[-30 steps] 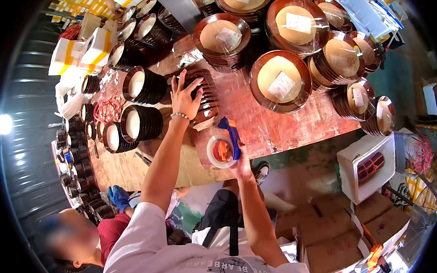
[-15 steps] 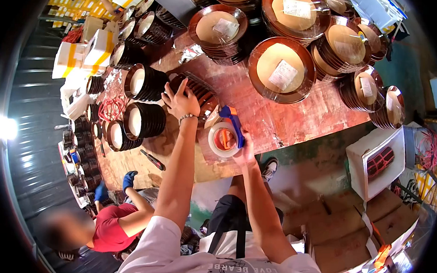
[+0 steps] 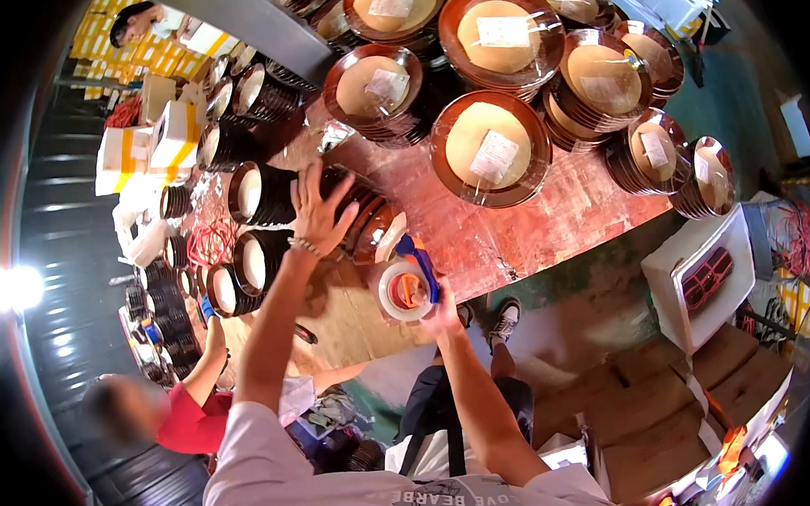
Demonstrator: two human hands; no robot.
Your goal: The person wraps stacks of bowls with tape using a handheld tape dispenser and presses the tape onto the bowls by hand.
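Observation:
My left hand [image 3: 322, 213] has its fingers spread over the near-left side of a row of dark brown dishes [image 3: 363, 218] lying on edge on the table. A beaded bracelet circles that wrist. In my right hand [image 3: 442, 317] is a blue tape dispenser [image 3: 418, 269] with a roll of clear tape [image 3: 405, 290] on it, held just below the row's near end. A pale piece of cardboard [image 3: 390, 237] shows at that end of the dishes.
Stacks of wrapped brown plates [image 3: 491, 149] stand beyond and to the right. More bowl stacks [image 3: 257, 192] are at left. A co-worker in red [image 3: 194, 417] reaches to the table's left edge. A foam box [image 3: 700, 277] stands at right.
Both hands have shifted slightly with the camera's view; the left hand's fingers are spread wider. The co-worker's arm now reaches toward the bowls at left. Pliers on the table are mostly hidden behind my left arm.

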